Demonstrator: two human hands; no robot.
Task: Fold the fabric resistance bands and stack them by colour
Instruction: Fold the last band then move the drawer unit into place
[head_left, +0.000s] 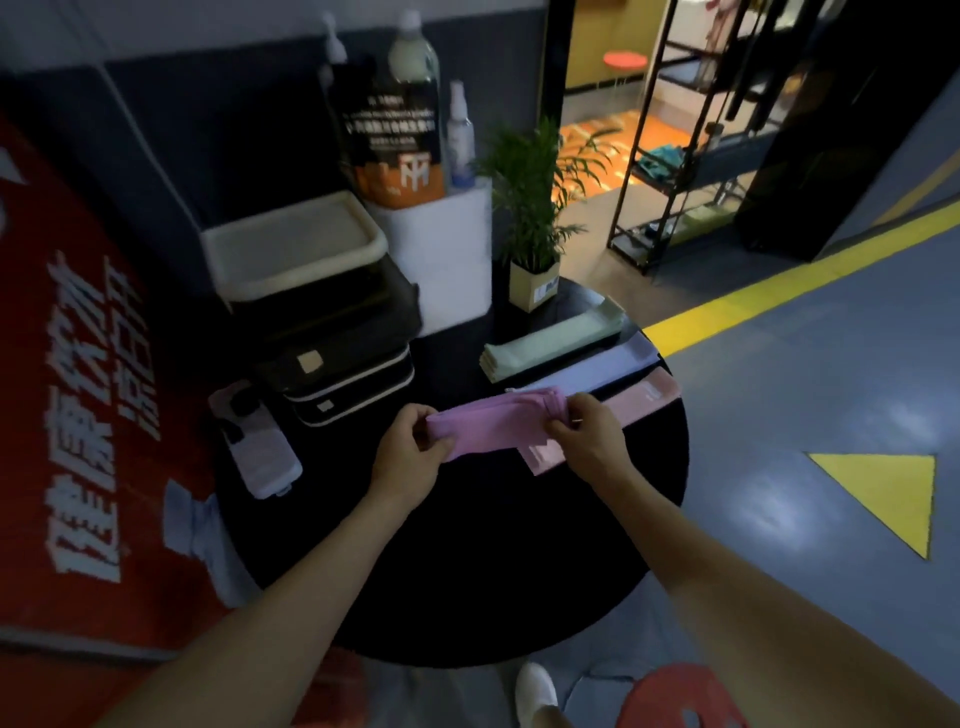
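Two hands pinch one purple band (493, 423) at its opposite ends, just above the near middle of the round black table (467, 571). The left hand (410, 452) has thumb and fingers pressed together on the left end; the right hand (589, 434) has its fingertips closed on the right end, where the cloth bunches into several layers. Holding both ends at once keeps the band taut and level, which I judge lets the layers be lined up edge to edge before it is laid down.

Just right of the right hand, partly under the purple band, lies a pink band (644, 397) flat on the table, running toward the far right edge. Beyond it a pale lilac band (597, 371) lies parallel and close beside it, and farther still a green stack (550, 338) of folded bands. These rows side by side suggest one place per colour, so the purple band likely needs a spot of its own or a matching pile, though none shows clearly.

Far left stand black cases (353, 374) topped by a white tray (296, 244), with a potted plant (535, 260) behind the green stack. A phone (260, 452) rests at the table's left edge.
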